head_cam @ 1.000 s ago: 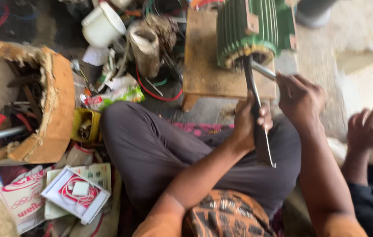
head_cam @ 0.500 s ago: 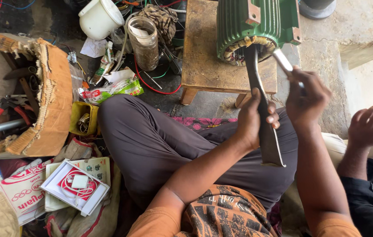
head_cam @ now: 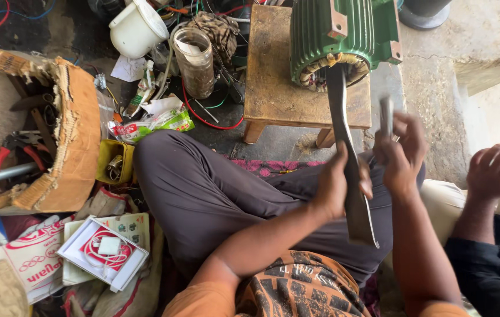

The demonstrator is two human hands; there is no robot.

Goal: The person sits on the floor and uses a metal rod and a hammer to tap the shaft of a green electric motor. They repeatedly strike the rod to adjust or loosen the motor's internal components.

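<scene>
We see the left hand [head_cam: 337, 185] wrapped around a long flat blade [head_cam: 347, 170], tip inside the green motor [head_cam: 341, 35] at 12 o'clock. The right hand [head_cam: 401, 155] pinches a blurred metal tool [head_cam: 386, 114]; its kind is unclear.

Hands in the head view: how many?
3. The person's left hand grips the long flat metal bar; their right hand holds a small blurred tool; another person's hand at right edge. More may be hidden.
</scene>
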